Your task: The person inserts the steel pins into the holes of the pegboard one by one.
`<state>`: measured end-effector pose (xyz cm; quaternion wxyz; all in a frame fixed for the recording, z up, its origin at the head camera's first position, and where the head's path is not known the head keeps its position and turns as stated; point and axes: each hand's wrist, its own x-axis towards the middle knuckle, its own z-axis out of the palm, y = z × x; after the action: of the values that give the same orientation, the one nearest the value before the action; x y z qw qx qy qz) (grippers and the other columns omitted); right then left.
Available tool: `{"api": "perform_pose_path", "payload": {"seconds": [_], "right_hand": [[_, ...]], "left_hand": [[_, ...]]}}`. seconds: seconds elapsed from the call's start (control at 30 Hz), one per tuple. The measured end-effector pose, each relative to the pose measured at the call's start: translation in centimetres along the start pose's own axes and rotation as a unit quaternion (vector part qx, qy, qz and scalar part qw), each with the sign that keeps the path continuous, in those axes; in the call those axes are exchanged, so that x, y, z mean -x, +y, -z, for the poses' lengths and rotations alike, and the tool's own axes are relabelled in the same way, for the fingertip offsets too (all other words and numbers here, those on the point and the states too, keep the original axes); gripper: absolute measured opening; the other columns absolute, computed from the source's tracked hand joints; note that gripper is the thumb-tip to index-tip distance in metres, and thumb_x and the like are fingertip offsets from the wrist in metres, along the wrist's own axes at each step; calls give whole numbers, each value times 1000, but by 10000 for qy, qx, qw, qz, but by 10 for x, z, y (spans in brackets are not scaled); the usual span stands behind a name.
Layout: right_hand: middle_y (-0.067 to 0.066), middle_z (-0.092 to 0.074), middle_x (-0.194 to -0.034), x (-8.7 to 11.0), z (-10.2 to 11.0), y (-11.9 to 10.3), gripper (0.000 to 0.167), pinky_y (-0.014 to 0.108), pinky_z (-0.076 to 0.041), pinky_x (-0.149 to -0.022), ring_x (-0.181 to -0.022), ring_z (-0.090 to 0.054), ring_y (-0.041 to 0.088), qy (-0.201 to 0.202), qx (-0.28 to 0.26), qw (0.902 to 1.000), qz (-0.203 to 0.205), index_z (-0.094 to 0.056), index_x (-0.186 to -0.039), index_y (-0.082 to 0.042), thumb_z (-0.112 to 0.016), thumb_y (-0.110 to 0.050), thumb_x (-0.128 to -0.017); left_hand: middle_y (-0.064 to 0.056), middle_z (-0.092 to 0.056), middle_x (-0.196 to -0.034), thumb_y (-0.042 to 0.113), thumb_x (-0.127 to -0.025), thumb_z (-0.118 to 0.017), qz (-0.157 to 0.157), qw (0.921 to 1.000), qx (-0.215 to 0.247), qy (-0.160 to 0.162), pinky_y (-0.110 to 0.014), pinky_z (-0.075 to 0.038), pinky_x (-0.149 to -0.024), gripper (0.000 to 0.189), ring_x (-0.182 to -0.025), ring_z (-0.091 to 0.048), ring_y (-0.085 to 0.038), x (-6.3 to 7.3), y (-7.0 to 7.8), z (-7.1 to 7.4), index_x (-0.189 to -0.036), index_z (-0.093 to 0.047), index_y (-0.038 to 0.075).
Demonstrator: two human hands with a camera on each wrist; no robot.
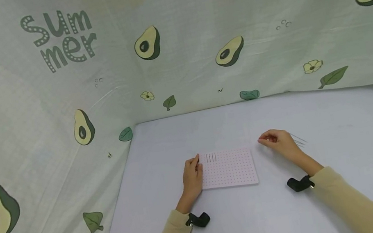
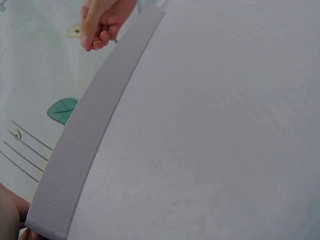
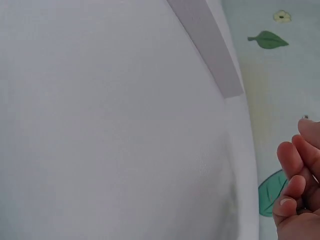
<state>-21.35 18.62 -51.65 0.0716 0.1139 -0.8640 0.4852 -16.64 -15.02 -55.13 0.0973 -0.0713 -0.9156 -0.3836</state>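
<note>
Left hand [image 1: 192, 176] holds the left edge of a perforated board [image 1: 233, 171], lying just to its right. Four thin rods [image 1: 213, 157] stand upright near its fingertips. Right hand [image 1: 281, 144], apart from the board: fingertips together, pinching a tiny item [image 3: 305, 117], unidentifiable. Loose rods [image 1: 298, 137] lie just right of this hand.

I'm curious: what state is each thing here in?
Perforated board: flat on the table
Four thin pins: standing upright in the board
Loose pins: lying on the table
Left hand: gripping the board's left edge
Right hand: fingertips together; cannot tell whether anything is held
Patterned curtain: hanging behind the table
</note>
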Motion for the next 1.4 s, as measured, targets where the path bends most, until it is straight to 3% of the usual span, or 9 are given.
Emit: {"api": "perform_pose_path", "payload": {"seconds": [0.17, 0.37, 0.9, 1.4], "right_hand": [[3, -55, -72, 6, 10, 11, 21, 20, -36, -55, -67, -45, 10, 400, 139, 9991, -46, -74, -96, 2, -76, -18, -90], [4, -54, -72, 16, 21, 21, 22, 21, -35, -56, -66, -44, 9, 790, 244, 9963, -250, -75, -96, 3, -76, -19, -90], [6, -63, -78, 35, 39, 36, 26, 20, -36, -57, -67, -45, 7, 964, 541, 9911, -745, -75, -97, 4, -79, -20, -88], [7, -63, -75, 42, 39, 41, 20, 21, -34, -57, -66, -44, 6, 1123, 888, 9884, -509, -75, -93, 3, -80, -15, -86]], "left_hand": [[-18, -51, -129, 14, -106, -47, 104, 9999, 8, -85, -41, -46, -92, 44, -110, -53, -25, 1, -1, 1, -148, -44, -1], [-19, -51, -127, 12, -106, -47, -87, 10000, -26, 28, -42, -46, -91, 43, -108, -54, -26, 1, -1, 0, -146, -45, -3], [-18, -52, -126, 12, -106, -47, -133, 9999, -73, 71, -41, -47, -89, 42, -106, -54, -25, 1, -1, -1, -145, -47, -3], [-19, -53, -125, 11, -105, -49, -121, 9999, -67, 81, -41, -46, -88, 42, -103, -54, -25, 0, -1, -1, -145, -48, -3]]}}
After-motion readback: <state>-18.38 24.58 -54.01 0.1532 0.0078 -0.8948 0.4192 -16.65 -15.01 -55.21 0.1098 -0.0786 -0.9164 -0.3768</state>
